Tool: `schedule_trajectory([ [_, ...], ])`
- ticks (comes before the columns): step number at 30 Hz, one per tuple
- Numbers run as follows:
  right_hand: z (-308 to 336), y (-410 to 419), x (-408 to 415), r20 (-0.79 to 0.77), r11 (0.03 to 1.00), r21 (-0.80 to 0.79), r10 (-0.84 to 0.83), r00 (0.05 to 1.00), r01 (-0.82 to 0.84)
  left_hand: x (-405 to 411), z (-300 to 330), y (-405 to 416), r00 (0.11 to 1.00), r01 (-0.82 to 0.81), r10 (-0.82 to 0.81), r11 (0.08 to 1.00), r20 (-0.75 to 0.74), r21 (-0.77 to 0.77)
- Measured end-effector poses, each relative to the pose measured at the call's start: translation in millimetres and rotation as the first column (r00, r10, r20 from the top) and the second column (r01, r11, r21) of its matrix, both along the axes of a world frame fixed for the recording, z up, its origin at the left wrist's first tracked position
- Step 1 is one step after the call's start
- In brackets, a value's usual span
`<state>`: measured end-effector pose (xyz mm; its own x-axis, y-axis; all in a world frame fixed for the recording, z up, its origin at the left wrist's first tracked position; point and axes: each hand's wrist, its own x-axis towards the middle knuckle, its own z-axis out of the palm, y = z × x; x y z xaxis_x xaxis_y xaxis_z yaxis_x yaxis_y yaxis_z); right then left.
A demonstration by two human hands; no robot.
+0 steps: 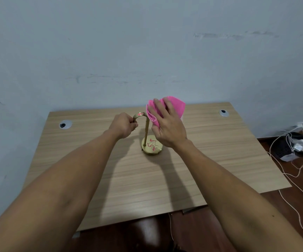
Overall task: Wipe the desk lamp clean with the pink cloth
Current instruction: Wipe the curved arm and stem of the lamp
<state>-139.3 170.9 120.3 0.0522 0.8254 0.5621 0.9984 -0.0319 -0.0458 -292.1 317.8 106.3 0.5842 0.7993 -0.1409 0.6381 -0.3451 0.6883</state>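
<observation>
A small brass desk lamp point(146, 130) stands near the middle of the wooden desk point(110, 179), with an arched neck and a round base bearing red marks. My left hand point(123, 126) is closed around the left, downward end of the arch. My right hand point(167, 124) holds the pink cloth point(176, 106) against the right side of the lamp's upright stem, fingers spread over the cloth. The lamp's head is hidden behind my left hand.
Two round cable grommets point(65, 124) point(223, 112) sit in the desk's far corners. A blue-grey wall rises right behind the desk. On the dark floor at the right lie white cables point(292, 179) and a black object point(290, 148).
</observation>
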Motion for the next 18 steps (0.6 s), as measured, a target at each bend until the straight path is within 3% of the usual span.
schedule_trajectory([
  [1,3,1,4,0.010,1.000,0.020,0.002,1.000,-0.002,0,0,0,1.000,0.000,0.000,1.000,0.001,-0.004],
  [2,6,1,6,-0.073,0.998,0.046,-0.032,0.997,0.036,0,1,0,1.000,0.001,-0.001,1.000,0.001,-0.003],
  [5,21,7,4,-0.452,0.958,0.009,-0.251,0.856,0.286,0,0,0,1.000,-0.002,0.002,1.000,-0.001,-0.002],
  [7,24,14,-3,-0.385,0.952,-0.053,-0.298,0.873,0.301,-1,0,0,1.000,-0.003,0.003,1.000,-0.003,-0.003],
  [11,13,17,-8,-0.025,0.991,-0.059,-0.122,0.992,0.121,-1,0,2,1.000,0.014,-0.014,1.000,0.000,-0.010],
  [13,7,14,-3,-0.023,0.993,-0.084,-0.089,0.996,0.087,-1,0,1,1.000,0.019,-0.019,1.000,0.000,-0.005],
  [15,10,13,0,-0.244,0.990,-0.073,-0.135,0.960,0.121,-1,1,1,1.000,0.020,-0.020,1.000,0.001,-0.003],
  [17,20,16,-1,-0.546,0.976,-0.040,-0.199,0.814,0.212,-1,2,1,1.000,0.019,-0.019,1.000,0.002,-0.012],
  [18,22,18,-2,-0.612,0.969,-0.029,-0.212,0.762,0.246,-1,2,1,1.000,0.017,-0.017,1.000,0.003,-0.015],
])
